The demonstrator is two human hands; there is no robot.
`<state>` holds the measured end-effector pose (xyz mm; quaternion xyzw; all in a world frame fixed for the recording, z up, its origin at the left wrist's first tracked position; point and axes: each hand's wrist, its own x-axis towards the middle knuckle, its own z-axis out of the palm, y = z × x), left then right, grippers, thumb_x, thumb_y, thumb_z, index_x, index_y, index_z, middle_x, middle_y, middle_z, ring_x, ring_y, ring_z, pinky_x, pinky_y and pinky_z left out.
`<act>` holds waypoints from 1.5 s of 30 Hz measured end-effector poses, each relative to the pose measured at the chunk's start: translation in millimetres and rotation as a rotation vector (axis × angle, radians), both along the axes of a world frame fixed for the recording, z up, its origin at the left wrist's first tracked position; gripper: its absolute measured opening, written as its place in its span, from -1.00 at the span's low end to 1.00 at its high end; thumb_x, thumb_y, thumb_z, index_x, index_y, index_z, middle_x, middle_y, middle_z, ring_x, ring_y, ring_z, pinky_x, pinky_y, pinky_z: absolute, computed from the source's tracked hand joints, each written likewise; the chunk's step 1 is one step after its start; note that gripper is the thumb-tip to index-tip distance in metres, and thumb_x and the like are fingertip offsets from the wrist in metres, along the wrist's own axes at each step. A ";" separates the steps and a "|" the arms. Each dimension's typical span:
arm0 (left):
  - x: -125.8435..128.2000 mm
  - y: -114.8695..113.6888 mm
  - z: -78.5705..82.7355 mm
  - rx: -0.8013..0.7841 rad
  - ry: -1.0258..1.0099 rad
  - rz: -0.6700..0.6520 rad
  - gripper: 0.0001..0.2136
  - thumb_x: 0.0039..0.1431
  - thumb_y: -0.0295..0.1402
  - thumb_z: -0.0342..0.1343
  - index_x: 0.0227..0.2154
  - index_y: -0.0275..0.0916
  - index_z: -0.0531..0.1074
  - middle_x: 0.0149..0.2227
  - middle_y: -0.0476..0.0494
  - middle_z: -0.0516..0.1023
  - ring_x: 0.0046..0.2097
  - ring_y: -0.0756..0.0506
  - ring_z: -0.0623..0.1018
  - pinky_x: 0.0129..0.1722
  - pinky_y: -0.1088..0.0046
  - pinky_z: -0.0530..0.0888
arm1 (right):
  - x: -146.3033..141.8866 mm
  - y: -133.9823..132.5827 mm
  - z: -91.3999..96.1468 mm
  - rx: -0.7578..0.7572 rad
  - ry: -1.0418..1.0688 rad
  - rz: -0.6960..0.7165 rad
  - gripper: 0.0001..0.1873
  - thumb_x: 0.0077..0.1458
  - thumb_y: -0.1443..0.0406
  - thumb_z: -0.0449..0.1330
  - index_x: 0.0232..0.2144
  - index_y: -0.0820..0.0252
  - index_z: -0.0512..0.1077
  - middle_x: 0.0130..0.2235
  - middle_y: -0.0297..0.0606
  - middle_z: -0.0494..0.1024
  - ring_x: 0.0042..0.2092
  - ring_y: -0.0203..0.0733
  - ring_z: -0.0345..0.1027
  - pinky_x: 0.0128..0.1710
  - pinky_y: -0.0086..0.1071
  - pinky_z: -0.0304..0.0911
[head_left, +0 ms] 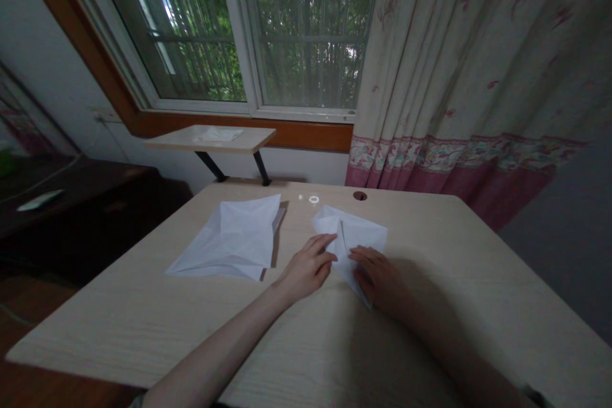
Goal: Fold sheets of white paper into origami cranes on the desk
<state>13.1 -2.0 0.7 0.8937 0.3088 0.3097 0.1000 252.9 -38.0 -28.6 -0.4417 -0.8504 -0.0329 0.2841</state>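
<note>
So closest in you've got two bare forearms coming up over the near edge of a pale wood table [143,331]. Working across from the left: a big creased white sheet [234,236] lies opened out at about 10 o'clock from the hands, apart from them and not touched. Then the left hand [308,268], fingers held close together and slightly curled, tips pressing on the left edge of a smaller folded paper [363,236]. That paper sits flat on the table at 12 o'clock from the person, just short of the little cable hole [360,196]. The right hand [377,277] lies palm down on the paper's lower right corner. Its fingers look flat and close together, though it's shadowy there, so I can't swear to it. Neither hand is pinching anything as far as I can see. Reads to me like mid-crease, with a flap being flattened. I'd say any further fold needs one hand pinning the paper while the other lifts an edge and lines it up cleanly. A flowery curtain [478,76] hangs at 2 o'clock.
</note>
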 end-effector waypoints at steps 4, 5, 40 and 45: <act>-0.3 0.6 -2.7 -0.013 -0.016 -0.004 -0.71 0.13 -0.62 0.03 -0.15 -0.22 0.51 0.25 -0.22 0.28 0.28 -0.21 0.26 0.23 0.13 0.33 | 2.0 1.4 -6.1 -0.038 0.034 0.014 -0.60 0.23 0.40 0.00 0.07 0.11 0.40 0.11 -0.14 0.49 0.21 -0.06 0.27 0.19 0.01 0.27; -0.3 0.7 -3.1 -0.015 -0.018 -0.006 -0.71 0.13 -0.62 0.03 -0.15 -0.22 0.51 0.26 -0.23 0.27 0.28 -0.22 0.25 0.24 0.12 0.32 | 2.2 1.3 -6.2 -0.042 0.030 0.020 -0.60 0.23 0.41 0.00 0.07 0.11 0.40 0.13 -0.15 0.48 0.23 -0.06 0.25 0.20 0.00 0.26; -2.9 2.7 4.3 -0.021 0.025 0.193 -0.91 0.19 -0.47 0.16 -0.26 -0.18 0.44 0.04 -0.15 0.41 0.09 -0.21 0.39 0.06 0.18 0.43 | -11.4 -11.3 22.0 -0.047 -0.137 0.036 -0.65 0.28 0.37 0.02 0.07 0.08 0.41 0.10 -0.18 0.50 0.09 -0.08 0.38 0.10 -0.08 0.33; -2.8 3.0 4.4 -0.016 0.013 0.181 -0.90 0.18 -0.45 0.17 -0.24 -0.16 0.45 0.03 -0.14 0.42 0.07 -0.20 0.39 0.05 0.18 0.44 | -9.2 -8.9 18.5 -0.071 -0.103 0.045 -0.64 0.29 0.37 0.01 0.07 0.06 0.42 0.07 -0.18 0.52 0.08 -0.09 0.39 0.10 -0.07 0.34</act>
